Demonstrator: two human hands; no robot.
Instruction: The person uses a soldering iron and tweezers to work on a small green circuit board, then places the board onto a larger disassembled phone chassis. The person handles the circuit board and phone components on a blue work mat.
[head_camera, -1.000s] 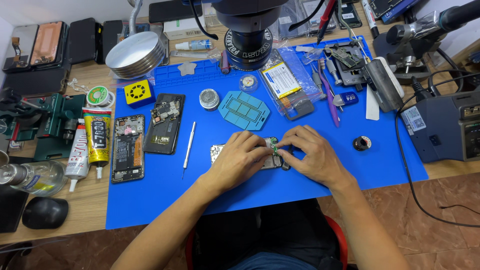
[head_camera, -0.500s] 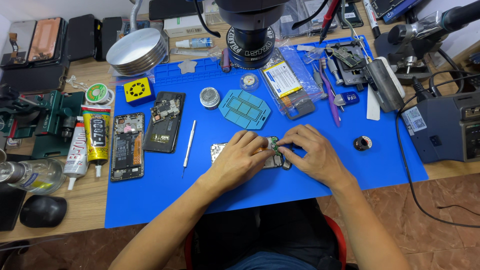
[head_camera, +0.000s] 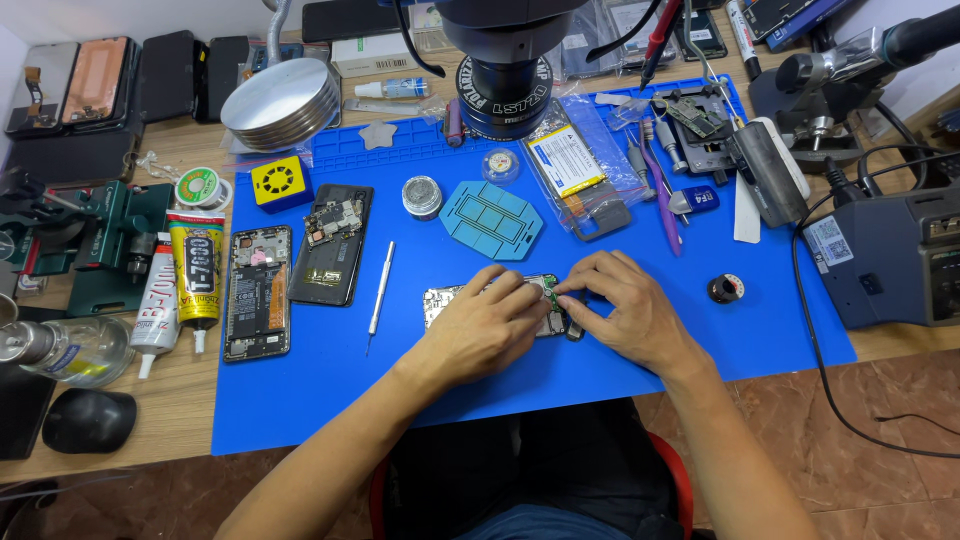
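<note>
Resting on a blue mat (head_camera: 640, 380) (cluttered wooden bench (head_camera: 120, 420)), both hands.

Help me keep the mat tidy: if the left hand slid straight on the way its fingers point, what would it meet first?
Likely the right hand, whose fingertips meet the left hand over the circuit board.

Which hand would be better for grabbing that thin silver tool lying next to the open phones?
Probably the left hand. The thin silver tool lies on the blue mat on its side, with nothing between them. The right hand would have to cross over the phone board.
</note>
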